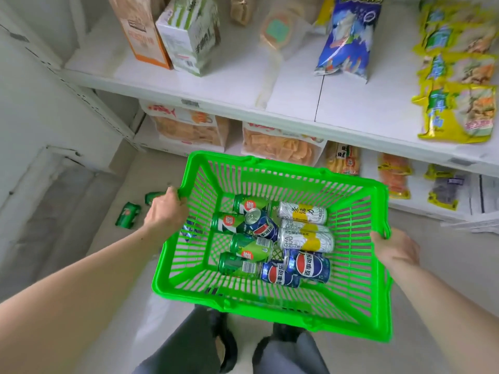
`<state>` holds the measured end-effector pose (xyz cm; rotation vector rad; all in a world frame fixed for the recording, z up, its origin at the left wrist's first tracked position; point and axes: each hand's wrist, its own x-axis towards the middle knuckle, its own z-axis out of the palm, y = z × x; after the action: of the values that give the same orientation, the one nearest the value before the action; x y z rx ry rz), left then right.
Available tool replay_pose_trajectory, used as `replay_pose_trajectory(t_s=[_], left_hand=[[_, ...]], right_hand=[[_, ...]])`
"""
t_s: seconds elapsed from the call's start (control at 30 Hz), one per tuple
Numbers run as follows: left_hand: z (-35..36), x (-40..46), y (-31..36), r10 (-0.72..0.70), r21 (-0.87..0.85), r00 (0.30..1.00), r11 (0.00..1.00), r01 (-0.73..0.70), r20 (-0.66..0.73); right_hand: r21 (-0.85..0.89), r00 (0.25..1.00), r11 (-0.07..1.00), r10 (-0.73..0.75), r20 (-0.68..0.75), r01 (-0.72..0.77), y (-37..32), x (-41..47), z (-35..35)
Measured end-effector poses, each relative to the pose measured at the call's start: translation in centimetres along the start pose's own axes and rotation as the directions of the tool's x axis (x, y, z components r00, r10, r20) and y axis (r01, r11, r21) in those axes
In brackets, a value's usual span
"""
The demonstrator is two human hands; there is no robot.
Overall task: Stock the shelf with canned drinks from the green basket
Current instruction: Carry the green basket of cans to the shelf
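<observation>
I hold a green plastic basket (pixel 351 306) in front of me, above the floor. My left hand (pixel 166 210) grips its left rim and my right hand (pixel 395 248) grips its right rim. Inside lie several cans on their sides: green 7-Up cans (pixel 229 222) on the left, blue Pepsi cans (pixel 310 264) in the middle and near side, white-and-yellow cans (pixel 306 240) on the right. The white shelf (pixel 291 101) stands just beyond the basket.
Two green cans (pixel 128 215) lie on the floor left of the basket. The upper shelf carries boxes (pixel 189 36), a blue snack bag (pixel 348 39) and yellow packets (pixel 459 109). Lower shelves hold chip bags (pixel 280 145) and packets. My legs and shoes are below.
</observation>
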<state>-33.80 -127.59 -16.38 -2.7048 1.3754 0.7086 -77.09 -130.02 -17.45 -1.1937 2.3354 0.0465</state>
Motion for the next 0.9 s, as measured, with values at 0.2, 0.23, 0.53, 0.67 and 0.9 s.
replay_pose_trajectory(t_s=[0.2, 0.23, 0.53, 0.67, 0.9], left_hand=[[8.2, 6.8, 1.7, 0.042, 0.016, 0.999, 0.999, -0.042, -0.014], [9.3, 7.9, 2.0, 0.047, 0.02, 0.999, 0.999, -0.046, -0.013], [18.0, 15.6, 3.5, 0.055, 0.04, 0.997, 0.998, -0.053, -0.053], [19.0, 16.8, 3.9, 0.08, 0.025, 0.991, 0.997, -0.077, -0.107], [18.9, 18.5, 5.1, 0.134, 0.018, 0.979, 0.991, -0.133, -0.155]], right_hand=[[0.017, 0.998, 0.999, 0.039, -0.04, -0.038, 0.3, 7.0, 7.0], [0.014, 0.998, 0.999, 0.046, -0.051, -0.045, 0.3, 7.8, 7.9], [0.057, 0.987, 0.997, -0.041, -0.152, 0.05, 0.4, 15.5, 15.6], [0.115, 0.978, 0.991, -0.051, -0.2, 0.075, -0.1, 16.5, 16.9], [0.133, 0.968, 0.988, -0.048, -0.248, 0.083, -0.8, 17.2, 17.3]])
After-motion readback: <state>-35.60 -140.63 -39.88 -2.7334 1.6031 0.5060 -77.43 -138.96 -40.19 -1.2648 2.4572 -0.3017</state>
